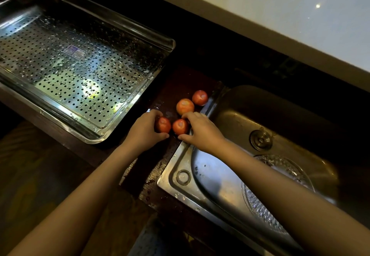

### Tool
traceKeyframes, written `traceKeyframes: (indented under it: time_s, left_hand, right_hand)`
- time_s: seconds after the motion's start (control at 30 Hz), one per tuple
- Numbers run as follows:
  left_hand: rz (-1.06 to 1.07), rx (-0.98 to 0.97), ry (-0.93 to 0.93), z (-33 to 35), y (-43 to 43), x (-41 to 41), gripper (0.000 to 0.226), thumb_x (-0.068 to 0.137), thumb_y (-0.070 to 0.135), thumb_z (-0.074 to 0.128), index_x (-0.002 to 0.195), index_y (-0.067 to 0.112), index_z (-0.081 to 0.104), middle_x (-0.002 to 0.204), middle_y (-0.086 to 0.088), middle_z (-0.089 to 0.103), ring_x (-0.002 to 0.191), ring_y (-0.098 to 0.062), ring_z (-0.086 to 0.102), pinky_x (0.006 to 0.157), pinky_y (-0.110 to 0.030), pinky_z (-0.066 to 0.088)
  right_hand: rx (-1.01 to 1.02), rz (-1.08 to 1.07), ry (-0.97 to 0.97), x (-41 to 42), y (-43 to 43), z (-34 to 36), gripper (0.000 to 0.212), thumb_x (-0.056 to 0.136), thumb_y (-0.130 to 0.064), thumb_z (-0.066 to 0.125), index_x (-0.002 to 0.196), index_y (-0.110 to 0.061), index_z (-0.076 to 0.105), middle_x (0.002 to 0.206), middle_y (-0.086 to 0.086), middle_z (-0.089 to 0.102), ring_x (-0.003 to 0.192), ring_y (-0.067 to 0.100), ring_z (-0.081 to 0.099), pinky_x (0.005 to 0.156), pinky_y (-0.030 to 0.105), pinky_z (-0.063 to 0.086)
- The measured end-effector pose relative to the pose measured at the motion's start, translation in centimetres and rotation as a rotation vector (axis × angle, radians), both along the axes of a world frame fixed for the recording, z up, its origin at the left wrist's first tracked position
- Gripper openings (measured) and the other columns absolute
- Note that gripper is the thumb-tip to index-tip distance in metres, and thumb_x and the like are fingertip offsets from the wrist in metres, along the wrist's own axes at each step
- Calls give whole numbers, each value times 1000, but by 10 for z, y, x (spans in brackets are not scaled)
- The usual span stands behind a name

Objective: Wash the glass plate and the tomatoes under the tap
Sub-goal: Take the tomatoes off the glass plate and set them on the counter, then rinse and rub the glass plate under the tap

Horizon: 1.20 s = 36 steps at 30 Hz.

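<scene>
we had our left hand (pixel 145 130) curled round one tomato (pixel 163 124) and our right hand (pixel 200 131) round a second tomato (pixel 180 126), both just left of the sink (pixel 180 167); the glass plate (pixel 290 168) lay inside the sink. we judged the round fruit might slip our grip and roll away.

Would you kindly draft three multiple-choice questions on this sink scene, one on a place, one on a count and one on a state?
1. Where does the glass plate lie?
A. on a shelf
B. in the sink
C. on a chair

2. How many tomatoes are on the dark counter?
A. two
B. four
C. six

3. What is the left hand doing?
A. gripping a tomato
B. hanging idle
C. pressing flat on the counter

Key: 1 B, the plate rests in the basin; 2 B, four sit clustered beside the sink's rim; 3 A, its fingers curl round one tomato.
</scene>
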State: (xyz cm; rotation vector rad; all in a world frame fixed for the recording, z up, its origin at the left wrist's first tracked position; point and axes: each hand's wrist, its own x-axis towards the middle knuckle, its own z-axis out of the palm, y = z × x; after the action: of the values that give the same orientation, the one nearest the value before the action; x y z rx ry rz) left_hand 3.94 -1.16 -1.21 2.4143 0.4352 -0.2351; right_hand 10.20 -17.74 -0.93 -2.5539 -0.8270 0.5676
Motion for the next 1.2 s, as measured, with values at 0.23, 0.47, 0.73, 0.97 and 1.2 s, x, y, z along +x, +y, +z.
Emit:
traceKeyframes:
  time_s: [0.23,0.47,0.73,0.97,1.2]
  left_hand:
    - [-8,8,-3,-1,2,2,65,67,23,80,123,14,50,123,-9,56,111,-25,53,86,-26,38]
    - [-82,72,-18,13,1,5,67,67,23,80,125,16,49,121,-10,54,112,-27,51,93,-35,42]
    - [-326,160,67,56,-13,41,55,72,36,73,121,23,52,117,-5,57,107,-22,55,87,-35,45]
    - [-709,165,178,92,-80,84,53,84,42,60,131,24,46,123,-4,59,106,-16,56,96,-35,45]
    - [-981,223,297,94,-184,107,54,87,46,54,135,25,41,133,-3,53,119,-20,51,104,-35,38]
  right_hand:
    - [4,3,4,0,-3,2,59,79,-36,68,129,-17,42,121,9,51,116,25,45,93,36,41]
    - [22,-2,15,1,-11,10,60,81,-35,68,131,-18,41,125,7,50,119,23,44,96,35,42]
    - [-49,-45,102,20,-52,37,67,79,-33,70,135,-16,37,130,12,44,119,29,46,97,36,42]
    - [-238,-43,303,33,-124,69,75,83,-32,67,144,-13,28,150,8,35,135,23,36,106,22,26]
    - [-321,-297,456,12,-212,77,70,84,-40,62,143,-16,31,148,6,37,132,25,40,110,35,31]
